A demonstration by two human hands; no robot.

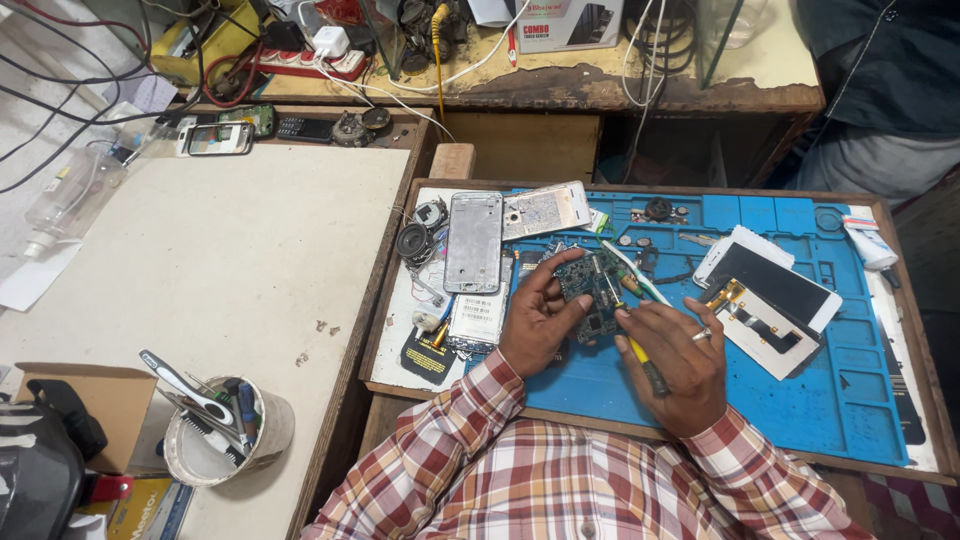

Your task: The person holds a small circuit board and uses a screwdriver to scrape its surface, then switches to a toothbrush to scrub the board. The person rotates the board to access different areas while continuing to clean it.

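Observation:
A dark green phone circuit board (pixel 590 285) lies on a blue repair mat (pixel 800 400). My left hand (pixel 538 322) rests on the board's left edge, fingers holding it in place. My right hand (pixel 675 362) grips a yellow-handled screwdriver (pixel 640 355), its tip pointing up-left onto the board. There is a ring on one finger of my right hand. Both sleeves are red and white plaid.
A silver phone frame (pixel 473 241), a white back plate (pixel 545 210) and small speakers lie left of the board. A white phone screen (pixel 770 285) with a flex part sits to the right. A cup of tools (pixel 228 430) stands on the white side table. A seated person (pixel 880 90) is at top right.

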